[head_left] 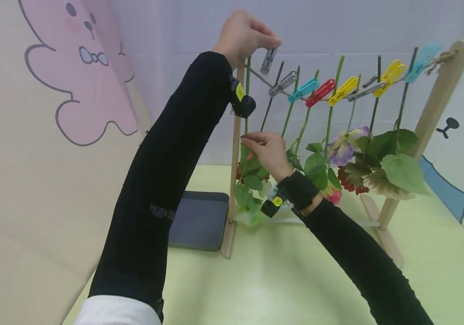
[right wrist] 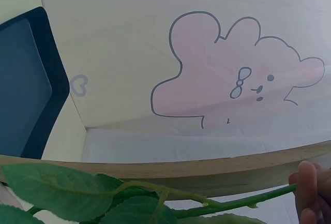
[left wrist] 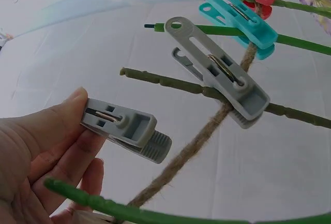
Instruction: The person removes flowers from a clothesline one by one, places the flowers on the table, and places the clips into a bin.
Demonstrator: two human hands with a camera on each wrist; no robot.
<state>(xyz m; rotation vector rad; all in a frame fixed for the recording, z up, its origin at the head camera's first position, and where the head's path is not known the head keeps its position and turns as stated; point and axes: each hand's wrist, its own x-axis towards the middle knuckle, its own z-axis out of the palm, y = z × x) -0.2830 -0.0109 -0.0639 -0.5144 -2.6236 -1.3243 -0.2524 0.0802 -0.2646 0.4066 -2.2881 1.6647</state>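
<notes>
Clothespin (left wrist: pixel 135 124) looks light, stiff, best squeezed where the left hand (head_left: pixel 245 38) pinches its handles (left wrist: pixel 93 114); the right hand (head_left: pixel 269 153) pinches a bendy-looking stem (right wrist: pixel 258 198).

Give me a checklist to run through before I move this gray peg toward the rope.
1. Peg secure: ok. The left hand pinches the gray peg by its handle end.
2. Stem held: ok. The right hand pinches the green stem.
3. Stem against the rope: cannot tell. They cross in the left wrist view, but contact is unclear.
4. Peg in position over stem and rope: not ok. It is held apart from both.
5. Neighboring gray peg fastened: ok. It sits clipped on the rope with its own stem.
</notes>
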